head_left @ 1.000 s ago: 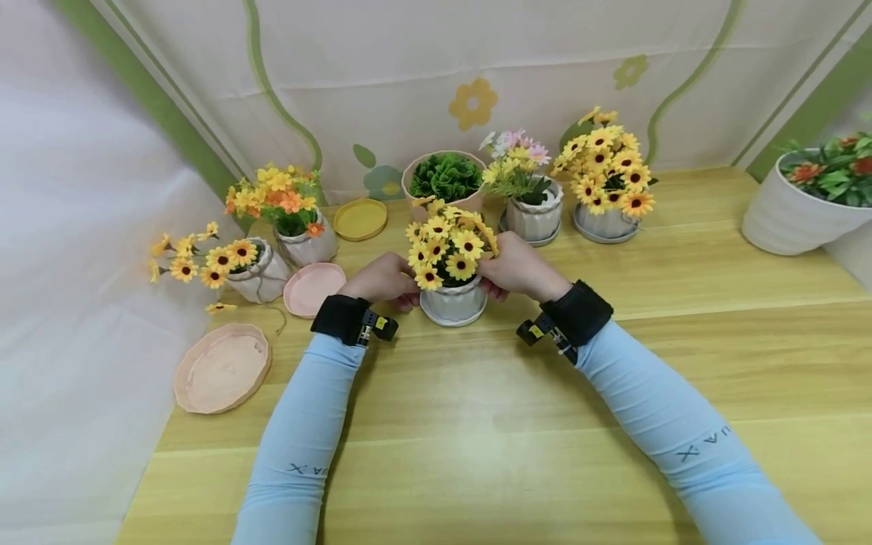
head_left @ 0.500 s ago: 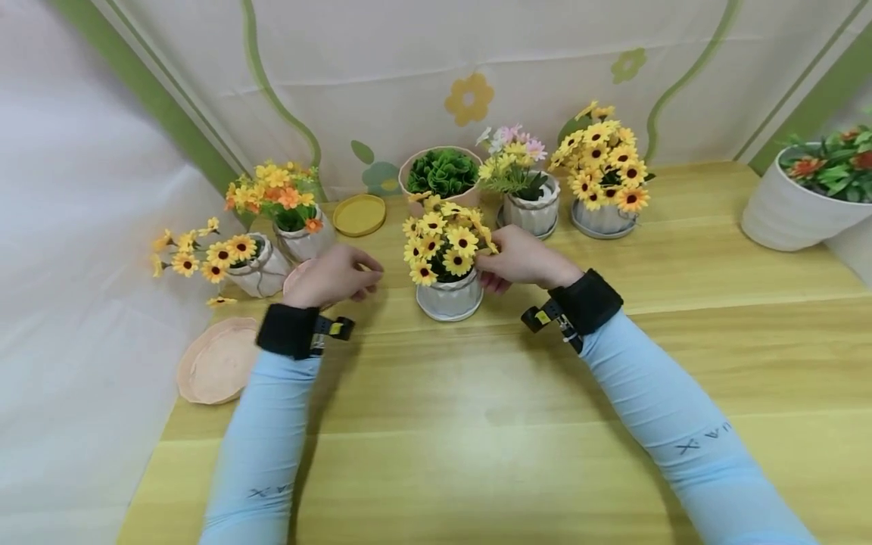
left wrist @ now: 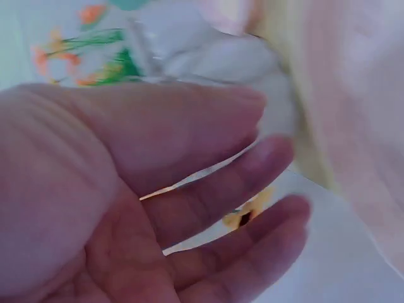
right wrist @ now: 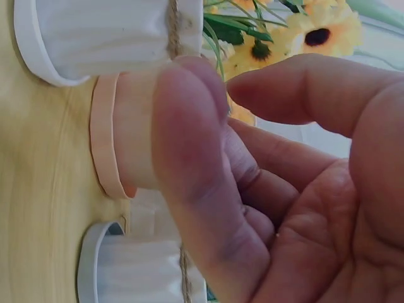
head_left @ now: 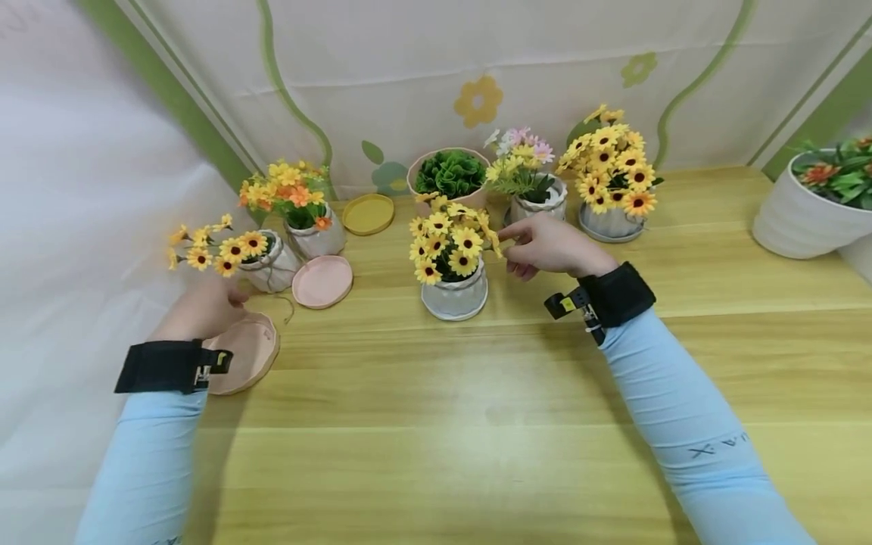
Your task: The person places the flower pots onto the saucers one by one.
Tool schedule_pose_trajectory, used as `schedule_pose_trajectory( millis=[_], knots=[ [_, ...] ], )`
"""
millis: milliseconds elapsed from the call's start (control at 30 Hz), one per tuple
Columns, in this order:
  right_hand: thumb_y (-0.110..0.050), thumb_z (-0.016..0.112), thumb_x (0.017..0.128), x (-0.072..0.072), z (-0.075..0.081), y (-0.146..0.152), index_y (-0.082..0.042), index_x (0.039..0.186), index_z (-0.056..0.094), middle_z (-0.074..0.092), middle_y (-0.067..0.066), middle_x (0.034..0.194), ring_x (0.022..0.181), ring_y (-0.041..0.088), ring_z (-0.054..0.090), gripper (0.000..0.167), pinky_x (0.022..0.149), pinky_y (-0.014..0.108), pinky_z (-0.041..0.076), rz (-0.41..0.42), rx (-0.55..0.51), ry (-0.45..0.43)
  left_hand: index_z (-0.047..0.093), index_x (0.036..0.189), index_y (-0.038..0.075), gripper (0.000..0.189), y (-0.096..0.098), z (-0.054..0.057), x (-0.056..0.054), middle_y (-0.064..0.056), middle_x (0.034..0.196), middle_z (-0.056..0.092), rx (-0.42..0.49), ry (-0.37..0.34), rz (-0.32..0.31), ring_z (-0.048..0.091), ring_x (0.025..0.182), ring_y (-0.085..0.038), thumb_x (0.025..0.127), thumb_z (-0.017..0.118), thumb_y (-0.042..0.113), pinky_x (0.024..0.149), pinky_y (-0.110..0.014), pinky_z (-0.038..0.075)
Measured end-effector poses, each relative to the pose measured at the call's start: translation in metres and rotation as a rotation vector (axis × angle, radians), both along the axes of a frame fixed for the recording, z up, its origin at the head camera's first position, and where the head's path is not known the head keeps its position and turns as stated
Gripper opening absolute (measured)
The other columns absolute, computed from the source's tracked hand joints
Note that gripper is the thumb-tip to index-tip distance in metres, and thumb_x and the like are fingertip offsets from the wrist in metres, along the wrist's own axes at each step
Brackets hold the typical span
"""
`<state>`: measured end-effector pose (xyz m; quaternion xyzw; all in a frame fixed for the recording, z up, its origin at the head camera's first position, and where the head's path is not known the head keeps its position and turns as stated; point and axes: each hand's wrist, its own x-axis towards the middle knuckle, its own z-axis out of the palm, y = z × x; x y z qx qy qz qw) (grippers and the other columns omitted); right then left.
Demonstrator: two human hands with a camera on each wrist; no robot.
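Note:
My left hand [head_left: 204, 309] hovers at the far left, over the large pale pink saucer [head_left: 253, 354] and near a white pot [head_left: 278, 271] of yellow flowers that lean left. In the left wrist view its thumb and fingers [left wrist: 208, 202] are slightly bent and apart, with nothing held. In the middle stands another white pot [head_left: 458, 288] of yellow daisies on a pale grey saucer [head_left: 455, 313]. My right hand [head_left: 550, 246] is just right of those daisies. Its fingers [right wrist: 196, 164] are loosely bent, the thumb apart, and they hold nothing.
Left are a pot [head_left: 322, 239] of orange flowers, a small pink saucer [head_left: 322, 282] and a yellow saucer [head_left: 369, 215]. Along the back stand a leafy green plant [head_left: 451, 174] and pots of pink-yellow [head_left: 521, 159] and yellow flowers [head_left: 606, 166]. A large white pot [head_left: 811, 208] is right.
My left hand has let go of the middle pot and swung left to the large pink saucer. My right hand has drawn slightly right, away from that pot, which stays in place.

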<state>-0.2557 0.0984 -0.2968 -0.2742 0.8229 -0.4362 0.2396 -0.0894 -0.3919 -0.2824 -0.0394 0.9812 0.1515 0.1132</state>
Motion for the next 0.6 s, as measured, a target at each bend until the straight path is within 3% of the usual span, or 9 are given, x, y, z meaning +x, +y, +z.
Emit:
schedule_pose_trajectory(
  millis=[67, 167, 367, 500, 600],
  knots=[
    [-0.01, 0.053, 0.1, 0.001, 0.001, 0.003, 0.004, 0.138, 0.054, 0.071, 0.022, 0.093, 0.084, 0.038, 0.068, 0.04, 0.069, 0.041, 0.061, 0.0, -0.002, 0.006, 0.051, 0.13, -0.019, 0.046, -0.007, -0.008, 0.005, -0.039, 0.122, 0.056, -0.024, -0.053, 0.038, 0.059, 0.1, -0.053, 0.091, 0.062, 0.002, 0.078, -0.056, 0.053],
    [-0.012, 0.055, 0.1, 0.002, 0.002, 0.005, 0.003, 0.136, 0.057, 0.07, 0.021, 0.093, 0.083, 0.035, 0.068, 0.038, 0.068, 0.04, 0.06, 0.0, 0.0, 0.016, 0.05, 0.135, -0.014, 0.046, -0.015, -0.019, 0.007, -0.038, 0.126, 0.055, -0.078, -0.103, 0.06, 0.06, 0.096, -0.046, 0.093, 0.058, 0.005, 0.072, -0.047, 0.051],
    [-0.008, 0.053, 0.1, 0.002, 0.001, 0.009, 0.003, 0.135, 0.057, 0.07, 0.021, 0.09, 0.082, 0.036, 0.068, 0.037, 0.066, 0.039, 0.06, -0.008, 0.006, 0.015, 0.069, 0.11, -0.004, 0.023, -0.019, -0.028, 0.006, -0.028, 0.102, 0.066, -0.144, -0.076, 0.049, 0.061, 0.085, -0.036, 0.092, 0.062, 0.007, 0.07, -0.046, 0.048],
    [-0.009, 0.052, 0.101, 0.002, 0.001, 0.014, 0.004, 0.136, 0.056, 0.07, 0.019, 0.089, 0.082, 0.036, 0.068, 0.037, 0.067, 0.041, 0.06, -0.008, 0.008, 0.023, 0.074, 0.091, 0.002, 0.011, -0.019, -0.029, 0.002, -0.013, 0.085, 0.069, -0.158, -0.083, -0.012, 0.06, 0.075, -0.029, 0.09, 0.069, 0.011, 0.068, -0.046, 0.049],
    [-0.01, 0.052, 0.101, 0.004, 0.0, 0.02, 0.005, 0.135, 0.056, 0.07, 0.019, 0.089, 0.082, 0.036, 0.068, 0.037, 0.066, 0.041, 0.06, -0.007, 0.006, 0.029, 0.076, 0.086, 0.004, 0.007, -0.02, -0.028, 0.001, -0.007, 0.081, 0.07, -0.16, -0.096, -0.083, 0.06, 0.073, -0.024, 0.087, 0.073, 0.011, 0.068, -0.045, 0.051]
  ],
)
